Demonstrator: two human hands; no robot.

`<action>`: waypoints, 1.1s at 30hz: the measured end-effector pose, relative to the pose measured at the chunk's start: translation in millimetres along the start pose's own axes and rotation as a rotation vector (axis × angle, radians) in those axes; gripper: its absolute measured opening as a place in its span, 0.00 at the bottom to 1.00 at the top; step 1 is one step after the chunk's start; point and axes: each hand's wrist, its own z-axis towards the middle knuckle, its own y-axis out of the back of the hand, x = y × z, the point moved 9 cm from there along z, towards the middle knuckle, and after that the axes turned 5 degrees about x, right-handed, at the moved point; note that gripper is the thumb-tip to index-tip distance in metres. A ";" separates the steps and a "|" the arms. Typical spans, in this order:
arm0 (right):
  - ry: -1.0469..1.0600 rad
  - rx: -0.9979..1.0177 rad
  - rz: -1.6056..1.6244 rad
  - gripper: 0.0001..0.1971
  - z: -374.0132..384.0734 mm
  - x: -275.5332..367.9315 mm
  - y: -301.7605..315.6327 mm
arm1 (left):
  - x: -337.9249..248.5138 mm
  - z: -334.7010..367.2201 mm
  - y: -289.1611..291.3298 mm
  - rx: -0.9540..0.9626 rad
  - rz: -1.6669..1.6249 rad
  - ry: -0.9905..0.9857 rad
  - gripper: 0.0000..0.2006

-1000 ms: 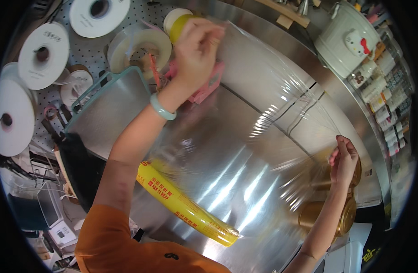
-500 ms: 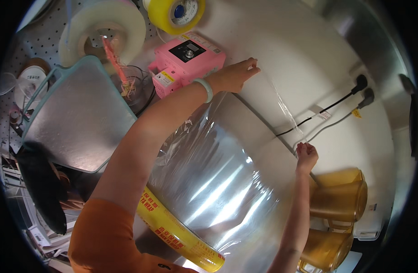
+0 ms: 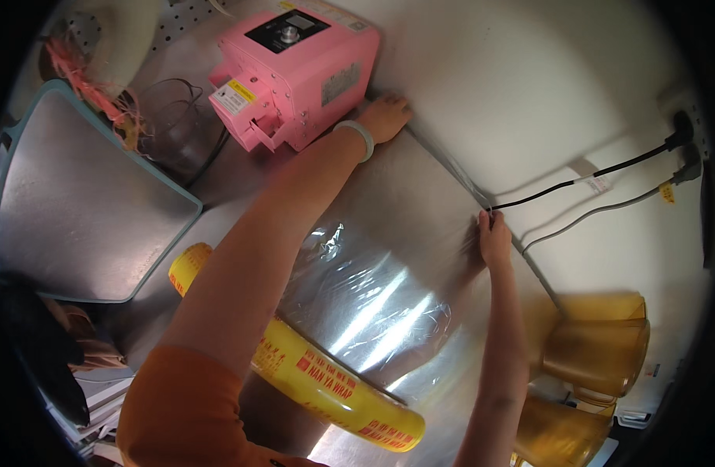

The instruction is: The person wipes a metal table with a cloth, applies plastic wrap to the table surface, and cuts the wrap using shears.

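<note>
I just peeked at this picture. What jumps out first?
A shiny sheet of clear plastic wrap is spread across the metal counter, with the left hand and right hand pressing its far edge by the wall. A bright pink machine sits at the top, and a yellow roll lies near the bottom.
</note>
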 end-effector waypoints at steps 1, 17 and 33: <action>-0.009 -0.010 -0.047 0.32 3.4 -1.6 -1.1 | 5.6 4.6 -11.1 0.071 -0.073 0.039 0.16; -0.309 -0.197 -0.399 0.19 -19.5 -17.8 52.7 | 1.2 -5.4 13.3 -0.013 -0.005 0.120 0.12; 0.316 -0.193 -0.272 0.32 -64.9 85.5 -3.6 | -45.3 -56.4 21.5 -0.047 -0.048 0.057 0.32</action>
